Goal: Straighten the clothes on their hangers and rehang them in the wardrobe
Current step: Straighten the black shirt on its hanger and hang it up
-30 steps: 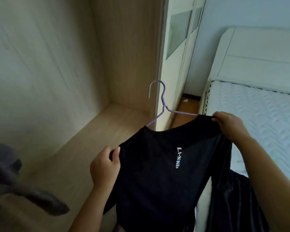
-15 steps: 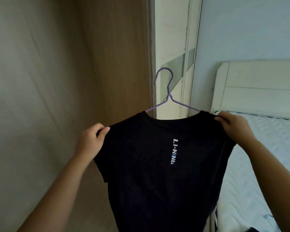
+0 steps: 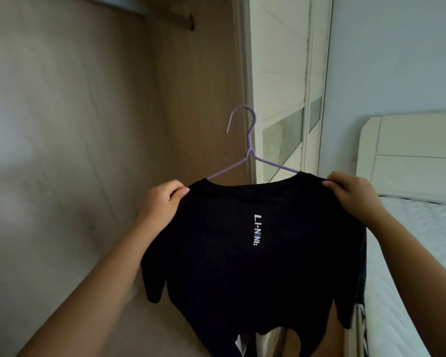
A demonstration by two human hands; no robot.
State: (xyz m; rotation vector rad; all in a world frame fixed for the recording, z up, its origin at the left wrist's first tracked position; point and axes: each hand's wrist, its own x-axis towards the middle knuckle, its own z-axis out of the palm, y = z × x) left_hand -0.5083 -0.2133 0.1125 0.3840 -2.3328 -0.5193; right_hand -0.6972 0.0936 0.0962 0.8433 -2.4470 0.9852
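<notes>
Holding black T-shirt (image 3: 242,253) up on purple hanger (image 3: 247,155), left hand (image 3: 162,202) pinching one shoulder, right hand (image 3: 350,191) the other. Shirt looks squared on hanger; hook free, well below wardrobe rod (image 3: 175,20). Hanging not yet done.

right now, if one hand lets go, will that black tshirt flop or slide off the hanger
Likely floppy: the black t-shirt sags in loose folds, sleeves drooping. Probably light: the thin purple hanger shows no bend. It might slide, since the wire looks smooth and only the left hand and right hand pinching the shoulders steady it.
</notes>
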